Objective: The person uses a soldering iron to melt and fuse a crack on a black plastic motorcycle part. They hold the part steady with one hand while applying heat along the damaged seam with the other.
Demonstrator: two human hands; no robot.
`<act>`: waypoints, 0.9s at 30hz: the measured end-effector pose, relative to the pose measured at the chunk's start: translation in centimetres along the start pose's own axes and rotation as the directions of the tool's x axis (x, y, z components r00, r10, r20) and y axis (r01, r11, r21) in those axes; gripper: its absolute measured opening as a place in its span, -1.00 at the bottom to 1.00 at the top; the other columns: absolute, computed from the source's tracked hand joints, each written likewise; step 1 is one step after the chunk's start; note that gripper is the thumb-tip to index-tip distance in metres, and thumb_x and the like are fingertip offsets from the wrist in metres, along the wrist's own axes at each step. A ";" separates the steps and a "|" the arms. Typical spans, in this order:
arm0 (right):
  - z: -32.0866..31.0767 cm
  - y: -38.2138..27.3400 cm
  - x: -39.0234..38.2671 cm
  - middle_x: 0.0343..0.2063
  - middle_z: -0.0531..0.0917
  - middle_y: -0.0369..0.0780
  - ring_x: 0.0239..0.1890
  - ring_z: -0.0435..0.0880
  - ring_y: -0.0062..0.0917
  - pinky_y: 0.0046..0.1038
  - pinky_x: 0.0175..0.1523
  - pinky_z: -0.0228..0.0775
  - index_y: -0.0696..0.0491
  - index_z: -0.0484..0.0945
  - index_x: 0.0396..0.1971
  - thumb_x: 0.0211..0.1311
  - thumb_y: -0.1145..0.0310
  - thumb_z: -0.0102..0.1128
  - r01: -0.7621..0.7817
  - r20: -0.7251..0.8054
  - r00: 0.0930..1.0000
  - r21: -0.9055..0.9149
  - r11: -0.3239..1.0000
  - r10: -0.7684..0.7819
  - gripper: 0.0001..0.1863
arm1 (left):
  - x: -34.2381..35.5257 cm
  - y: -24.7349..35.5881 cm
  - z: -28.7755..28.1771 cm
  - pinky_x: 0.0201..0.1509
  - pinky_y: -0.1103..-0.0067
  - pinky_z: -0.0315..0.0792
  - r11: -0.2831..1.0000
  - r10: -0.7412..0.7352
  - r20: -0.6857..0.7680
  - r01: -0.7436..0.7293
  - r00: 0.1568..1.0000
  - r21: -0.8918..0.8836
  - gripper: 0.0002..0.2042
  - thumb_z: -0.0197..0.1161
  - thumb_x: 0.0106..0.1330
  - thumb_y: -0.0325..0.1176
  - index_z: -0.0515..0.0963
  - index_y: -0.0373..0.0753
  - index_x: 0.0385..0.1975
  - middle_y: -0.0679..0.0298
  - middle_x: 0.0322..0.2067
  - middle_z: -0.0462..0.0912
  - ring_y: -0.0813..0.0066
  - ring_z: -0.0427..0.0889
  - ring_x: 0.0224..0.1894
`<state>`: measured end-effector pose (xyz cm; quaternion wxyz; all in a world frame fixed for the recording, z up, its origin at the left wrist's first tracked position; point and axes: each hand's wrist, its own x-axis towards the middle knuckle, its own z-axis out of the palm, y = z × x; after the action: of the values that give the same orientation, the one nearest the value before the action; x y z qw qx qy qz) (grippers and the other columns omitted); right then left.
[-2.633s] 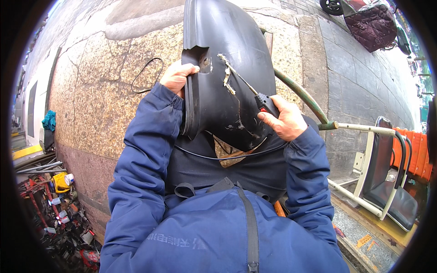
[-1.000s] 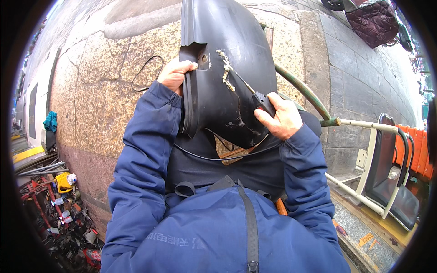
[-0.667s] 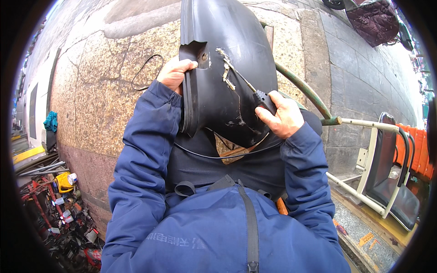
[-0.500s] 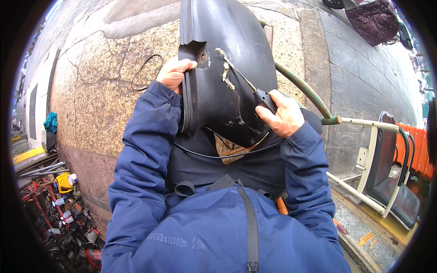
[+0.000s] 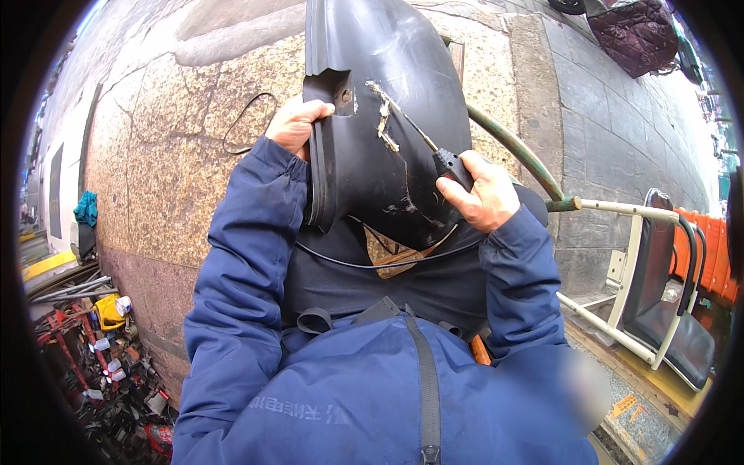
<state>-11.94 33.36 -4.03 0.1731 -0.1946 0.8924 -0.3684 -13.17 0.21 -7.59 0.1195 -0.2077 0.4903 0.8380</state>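
A black, curved plastic fender [image 5: 360,167] lies across my lap, one flanged edge toward the left. My left hand [image 5: 294,125] is closed on that edge, thumb on top beside a notched recess with a hole. In my right hand [image 5: 488,192] is the dark handle of a soldering iron [image 5: 452,168]. Its thin metal rod slants up and left, and the tip rests at the upper end of a rough, whitish melted seam [image 5: 384,128]. Below the seam, a thin crack [image 5: 408,182] runs down toward the fender's near edge.
A black cable [image 5: 364,266] crosses my lap. At right are a greenish pole [image 5: 519,149] and a metal-framed chair [image 5: 668,325]. Tools and parts [image 5: 101,364] are heaped at lower left. A thin black loop [image 5: 249,116] lies on the stone paving.
My right hand and the iron's handle have shifted very slightly to the right. The tip stays on the seam, and my left hand keeps its hold on the fender.
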 end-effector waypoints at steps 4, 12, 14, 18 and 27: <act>0.1 0.2 -0.1 -0.51 0.61 0.06 -0.39 0.66 0.02 -0.14 -0.25 0.46 0.14 0.48 -0.34 0.21 0.04 0.37 0.009 -0.013 1.000 0.027 1.000 -0.008 -0.56 | 0.3 -0.2 -0.5 -0.36 0.44 0.62 1.000 -0.002 0.016 0.002 1.000 -0.007 -0.95 0.19 0.29 -0.51 0.57 -0.28 -0.30 0.26 -0.45 0.64 0.42 0.67 -0.48; 0.2 0.6 -0.2 -0.45 0.58 -0.12 -0.40 0.55 -0.42 -0.37 -0.20 0.44 0.19 0.57 -0.19 0.22 0.28 0.38 -0.048 0.034 0.998 -0.004 0.999 0.048 -0.69 | 1.5 -0.5 -1.8 -0.30 0.37 0.69 0.988 -0.082 0.092 0.093 0.992 -0.121 -0.89 0.19 0.26 -0.50 0.58 -0.37 -0.29 0.11 -0.40 0.72 0.28 0.74 -0.45; 0.4 0.7 -0.2 -0.48 0.59 -0.06 -0.41 0.58 -0.27 -0.28 -0.22 0.45 0.17 0.55 -0.24 0.21 0.19 0.38 -0.031 0.014 0.999 -0.003 1.000 0.031 -0.65 | 1.4 -0.7 -1.6 -0.33 0.34 0.69 0.984 -0.091 -0.015 0.088 0.996 -0.156 -0.93 0.17 0.23 -0.50 0.57 -0.34 -0.39 0.11 -0.45 0.69 0.25 0.72 -0.49; 0.7 0.8 -0.3 -0.54 0.61 0.06 -0.43 0.66 0.01 -0.13 -0.27 0.48 0.13 0.51 -0.31 0.20 0.03 0.37 0.024 -0.042 0.999 -0.028 0.999 -0.025 -0.57 | 1.2 -0.6 -1.5 -0.32 0.29 0.71 0.942 -0.169 0.036 0.172 0.985 -0.288 -0.91 0.16 0.17 -0.47 0.56 -0.35 -0.44 0.06 -0.47 0.69 0.17 0.73 -0.49; 0.3 -0.3 -0.8 -0.47 0.59 -0.14 -0.41 0.56 -0.39 -0.37 -0.22 0.44 0.17 0.57 -0.20 0.22 0.24 0.37 -0.030 -0.017 0.999 0.183 0.983 0.034 -0.67 | 1.4 -0.4 -1.3 -0.20 0.24 0.72 0.900 -0.186 0.203 0.249 0.961 -0.358 -0.83 0.13 0.09 -0.44 0.58 -0.43 -0.44 -0.05 -0.41 0.73 0.05 0.77 -0.41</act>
<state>-11.08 33.36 -3.91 0.1872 -0.1598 0.8597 -0.4477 -13.95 -0.69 -9.15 0.2098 -0.2110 0.2807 0.9125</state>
